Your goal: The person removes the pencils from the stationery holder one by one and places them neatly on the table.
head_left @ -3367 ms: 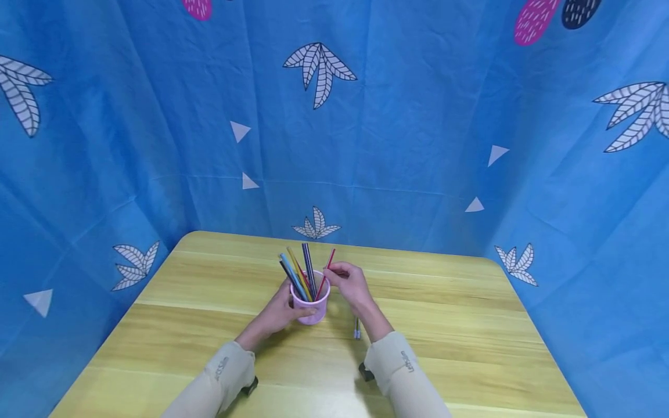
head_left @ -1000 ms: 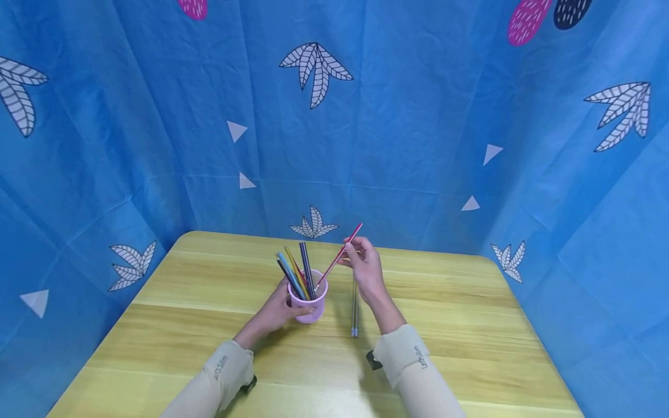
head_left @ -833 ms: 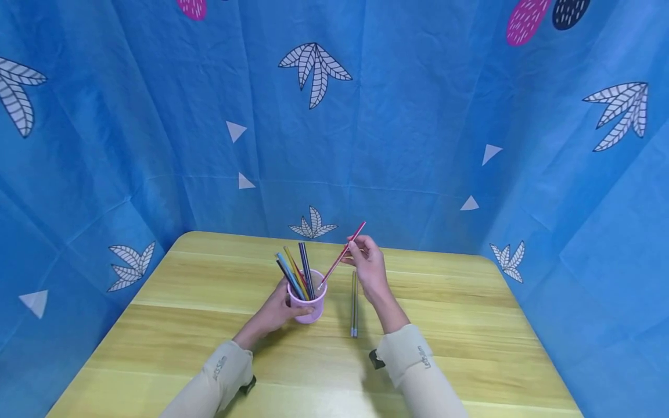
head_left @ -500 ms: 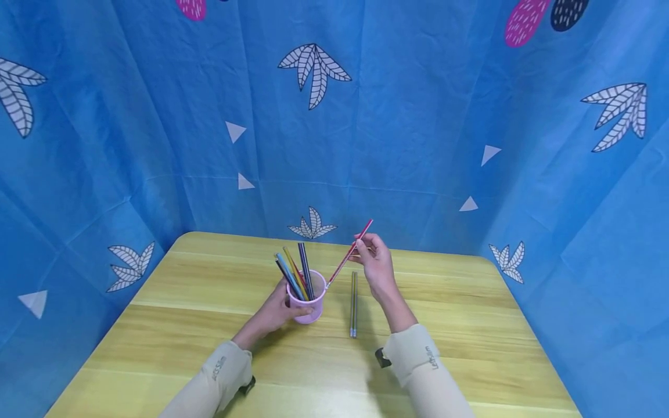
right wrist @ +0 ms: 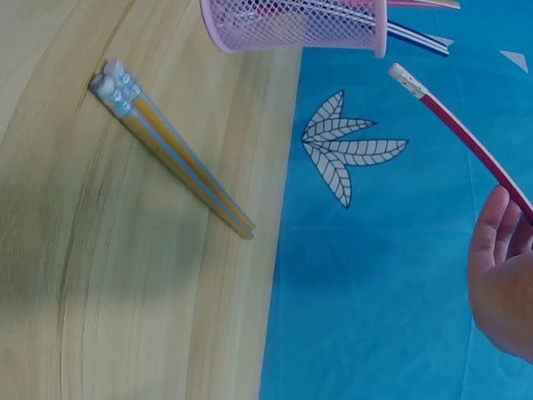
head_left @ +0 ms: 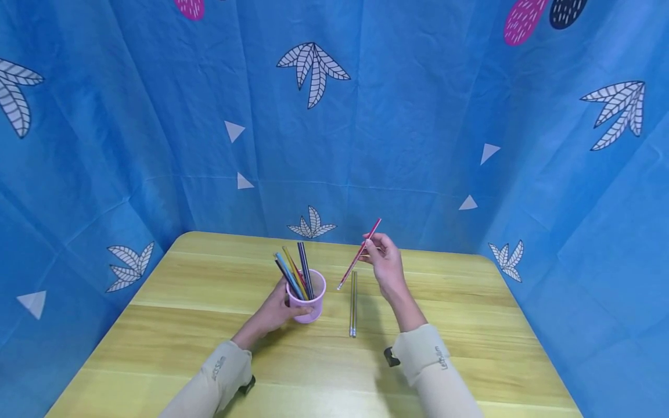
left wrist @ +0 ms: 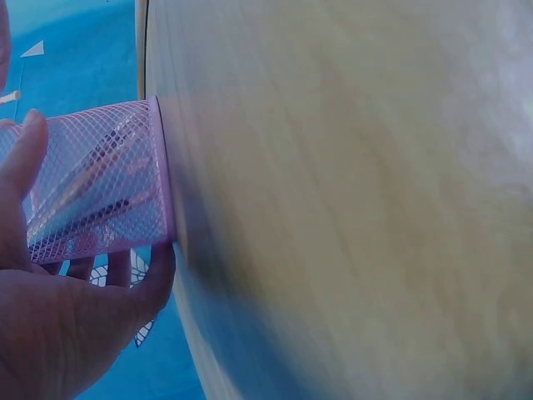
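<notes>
My left hand (head_left: 276, 309) grips a pink mesh pencil cup (head_left: 312, 310) that stands on the table, thumb across its near side. Several pencils (head_left: 295, 273), dark striped, light blue, yellow and red, lean inside the cup. With fingertips and thumb, my right hand (head_left: 387, 261) pinches a red pencil (head_left: 359, 253) above the table, right of the cup. Its white eraser end (right wrist: 408, 81) slants down to the left. Two yellow-and-grey striped pencils (head_left: 353, 305) lie side by side on the table between the cup and my right forearm, their eraser ends nearest me.
The wood-grain table (head_left: 183, 325) has rounded far corners. A blue curtain (head_left: 407, 145) with leaf prints hangs behind it and along both sides. A dark strap piece (head_left: 391, 356) sits under the right sleeve, and another dark piece (head_left: 248, 384) under the left.
My right hand has drawn the red pencil up out of the cup and carried it to the right, past the rim. The left hand stays on the cup.
</notes>
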### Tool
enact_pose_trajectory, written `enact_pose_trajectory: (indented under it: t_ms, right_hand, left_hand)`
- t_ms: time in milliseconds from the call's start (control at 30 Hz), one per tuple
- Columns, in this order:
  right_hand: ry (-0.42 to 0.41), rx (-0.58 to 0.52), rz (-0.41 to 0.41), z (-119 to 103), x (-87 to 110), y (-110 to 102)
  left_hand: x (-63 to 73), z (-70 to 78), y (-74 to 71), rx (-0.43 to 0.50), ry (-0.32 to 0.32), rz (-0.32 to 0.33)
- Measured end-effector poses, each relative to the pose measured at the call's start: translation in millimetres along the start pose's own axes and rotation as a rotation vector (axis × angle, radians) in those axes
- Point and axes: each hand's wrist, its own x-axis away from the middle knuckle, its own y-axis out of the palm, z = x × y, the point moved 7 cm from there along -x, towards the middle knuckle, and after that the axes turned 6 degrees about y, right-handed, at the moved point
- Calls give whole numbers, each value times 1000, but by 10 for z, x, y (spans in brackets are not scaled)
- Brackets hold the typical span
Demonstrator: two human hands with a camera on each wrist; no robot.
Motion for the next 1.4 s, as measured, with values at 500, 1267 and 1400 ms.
enact_pose_trajectory:
  t_ms: [500,1267,1400]
  right_hand:
    - [33,34,29,96,-4,-242]
    - [109,82,54,293,-15,-437]
    - [129,88,59,337,-14,-448]
  left_hand:
    - [-22,-21,-5,-5,11,-6]
    - [-10,4,0,12,4,-2]
    - [-13,4,-6,10,7,0]
